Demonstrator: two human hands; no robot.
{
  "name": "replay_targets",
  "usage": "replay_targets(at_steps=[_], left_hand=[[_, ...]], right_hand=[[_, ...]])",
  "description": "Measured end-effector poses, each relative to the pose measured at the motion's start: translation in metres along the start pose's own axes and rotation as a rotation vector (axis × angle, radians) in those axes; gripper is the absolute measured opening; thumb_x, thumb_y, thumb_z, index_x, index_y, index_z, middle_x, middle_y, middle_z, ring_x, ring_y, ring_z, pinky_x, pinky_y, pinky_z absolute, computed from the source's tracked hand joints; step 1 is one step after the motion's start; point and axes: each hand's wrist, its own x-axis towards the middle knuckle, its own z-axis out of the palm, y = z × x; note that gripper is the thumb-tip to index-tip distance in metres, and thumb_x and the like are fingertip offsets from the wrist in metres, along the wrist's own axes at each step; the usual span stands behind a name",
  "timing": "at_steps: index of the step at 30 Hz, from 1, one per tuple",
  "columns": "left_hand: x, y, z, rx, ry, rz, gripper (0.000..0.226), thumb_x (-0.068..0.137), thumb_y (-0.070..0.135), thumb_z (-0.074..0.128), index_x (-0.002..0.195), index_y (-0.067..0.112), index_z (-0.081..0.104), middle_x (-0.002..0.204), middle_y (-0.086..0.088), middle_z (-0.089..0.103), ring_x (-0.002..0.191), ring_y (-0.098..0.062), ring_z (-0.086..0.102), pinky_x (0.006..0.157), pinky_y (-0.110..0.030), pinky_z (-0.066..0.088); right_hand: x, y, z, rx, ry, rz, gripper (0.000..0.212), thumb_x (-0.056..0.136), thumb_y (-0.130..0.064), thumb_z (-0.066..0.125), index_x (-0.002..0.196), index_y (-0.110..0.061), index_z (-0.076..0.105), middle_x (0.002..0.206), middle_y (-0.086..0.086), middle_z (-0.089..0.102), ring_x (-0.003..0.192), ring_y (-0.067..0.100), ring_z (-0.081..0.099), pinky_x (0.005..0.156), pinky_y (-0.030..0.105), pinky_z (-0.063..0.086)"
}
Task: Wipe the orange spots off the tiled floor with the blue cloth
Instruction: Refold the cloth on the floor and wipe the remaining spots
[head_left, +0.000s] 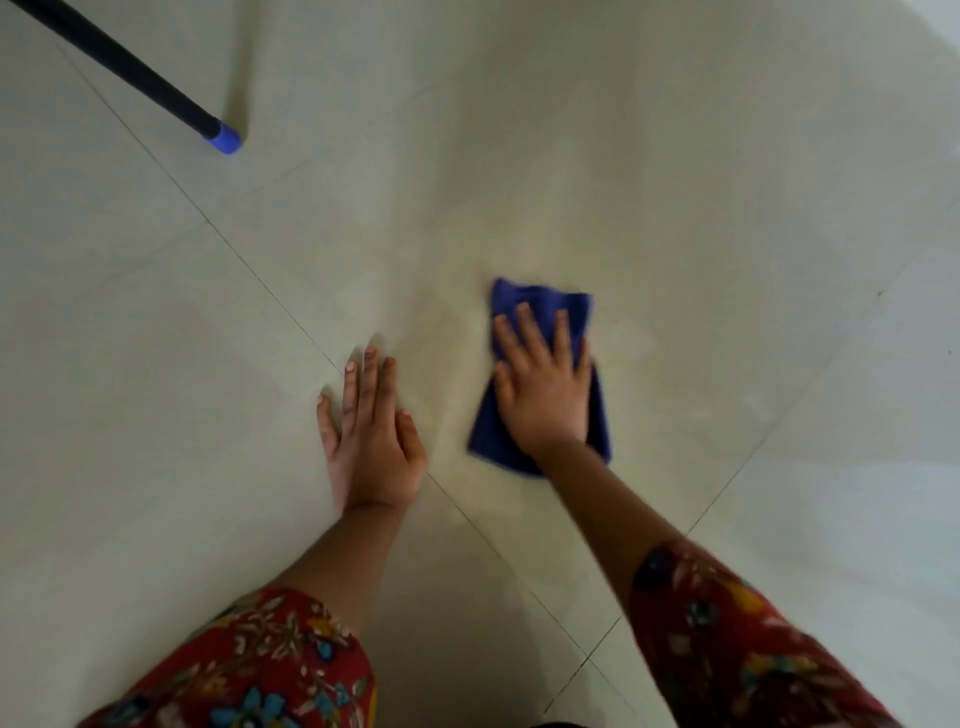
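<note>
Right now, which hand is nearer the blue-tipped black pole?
Left. The left hand rests flat on the tiles, below-right of the pole; the right hand presses the blue cloth farther right.

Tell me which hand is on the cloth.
The right hand, flat on the blue cloth; the left hand rests flat on bare tiled floor.
</note>
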Motion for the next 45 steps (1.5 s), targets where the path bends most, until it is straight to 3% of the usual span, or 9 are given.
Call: replay_targets(at_steps=[4,10,14,16,23,30,36,42,45], left_hand=[[0.001,0.000,-0.001,0.007,-0.015,-0.002,0.063,0.090,0.029,0.029,0.152,0.019,0.026,0.162,0.002,0.012,0.149,-0.013,0.007,0.120,-0.044,0.000],[0.000,0.002,-0.002,0.038,-0.020,-0.009,0.065,0.090,0.036,0.031,0.153,0.019,0.022,0.163,0.002,0.008,0.149,-0.014,0.006,0.120,-0.045,0.000],[0.000,0.001,-0.002,0.046,-0.016,0.009,0.065,0.091,0.035,0.033,0.153,0.019,0.022,0.163,0.001,0.009,0.149,-0.014,0.005,0.120,-0.044,-0.002],[0.001,0.000,-0.001,0.055,-0.023,0.004,0.064,0.093,0.033,0.038,0.153,0.019,0.022,0.163,0.001,0.009,0.149,-0.014,0.004,0.120,-0.044,-0.001],[0.000,0.001,0.001,0.071,0.000,0.014,0.066,0.093,0.035,0.043,0.153,0.017,0.022,0.163,0.000,0.010,0.150,-0.015,0.003,0.120,-0.044,-0.002],[-0.002,-0.002,0.004,0.058,0.028,0.030,0.067,0.091,0.037,0.044,0.152,0.017,0.024,0.162,0.001,0.012,0.150,-0.014,0.005,0.120,-0.044,-0.001],[0.002,-0.007,0.005,0.072,0.053,0.052,0.072,0.084,0.040,0.045,0.150,0.020,0.027,0.162,0.003,0.014,0.149,-0.015,0.011,0.119,-0.046,0.005],[0.007,-0.013,-0.009,0.021,-0.184,0.092,0.082,0.090,0.043,0.049,0.154,0.025,0.000,0.162,0.002,-0.011,0.149,-0.013,-0.012,0.117,-0.038,-0.009],[-0.040,-0.065,-0.032,0.039,-0.207,0.013,0.094,0.077,0.072,0.032,0.152,0.032,-0.009,0.159,0.005,-0.023,0.147,-0.017,-0.019,0.117,-0.039,-0.010]], right_hand=[[-0.121,0.002,0.003,0.008,-0.110,-0.234,0.056,0.098,-0.051,0.035,0.151,-0.040,0.022,0.161,-0.015,0.013,0.151,0.025,0.000,0.118,0.055,0.010],[-0.055,0.039,-0.002,0.006,0.005,0.331,0.058,0.096,-0.055,0.018,0.152,-0.041,0.016,0.162,-0.013,0.011,0.150,0.027,-0.002,0.117,0.057,0.005],[-0.093,-0.005,0.008,0.034,-0.075,-0.168,0.053,0.100,-0.050,0.029,0.152,-0.041,0.020,0.161,-0.014,0.013,0.150,0.025,-0.004,0.119,0.053,0.003],[-0.130,0.023,0.008,0.022,-0.085,-0.199,0.054,0.100,-0.052,0.031,0.151,-0.042,0.019,0.161,-0.017,0.011,0.151,0.022,-0.003,0.120,0.051,0.003],[-0.058,0.120,-0.014,0.102,0.044,0.633,0.053,0.100,-0.050,0.023,0.152,-0.045,0.012,0.163,-0.014,0.005,0.150,0.024,-0.003,0.119,0.053,0.001],[-0.065,0.045,0.001,0.062,-0.008,-0.020,0.053,0.099,-0.049,0.025,0.151,-0.041,0.022,0.161,-0.014,0.016,0.150,0.022,0.003,0.120,0.047,0.005],[-0.016,0.069,-0.007,0.050,0.032,0.354,0.052,0.102,-0.049,0.020,0.153,-0.042,0.014,0.162,-0.013,0.007,0.150,0.024,-0.003,0.119,0.051,0.001],[-0.021,-0.032,0.011,0.019,-0.037,-0.200,0.051,0.102,-0.045,0.026,0.152,-0.041,0.017,0.161,-0.017,0.010,0.150,0.022,0.001,0.119,0.050,0.007],[-0.097,0.000,0.014,-0.030,-0.035,-0.307,0.052,0.098,-0.052,0.022,0.149,-0.045,0.024,0.159,-0.019,0.019,0.150,0.021,0.010,0.118,0.049,0.016]])
